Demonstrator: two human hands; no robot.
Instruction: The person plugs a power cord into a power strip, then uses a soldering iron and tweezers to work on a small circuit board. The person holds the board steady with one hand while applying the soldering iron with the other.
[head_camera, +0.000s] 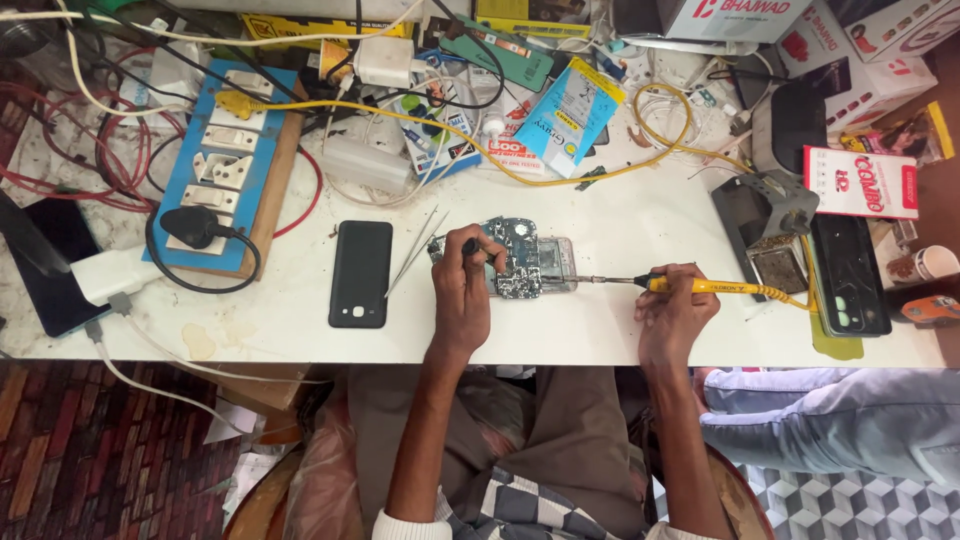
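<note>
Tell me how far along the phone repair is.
Done: the phone lies opened, its circuit board bare, and a black back cover sits apart beside tweezers. In hand: the left hand steadies the board with a small dark tool, and the right hand holds a yellow soldering iron, tip at the phone's edge. Left: the phone is not yet closed up.

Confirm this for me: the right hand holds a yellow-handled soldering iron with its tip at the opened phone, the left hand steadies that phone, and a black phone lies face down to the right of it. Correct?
Not quite. The head view shows the black phone lying left of the opened phone, beside the tweezers. The rest holds: the right hand grips the yellow-handled soldering iron, and the left hand steadies the opened phone.
</note>
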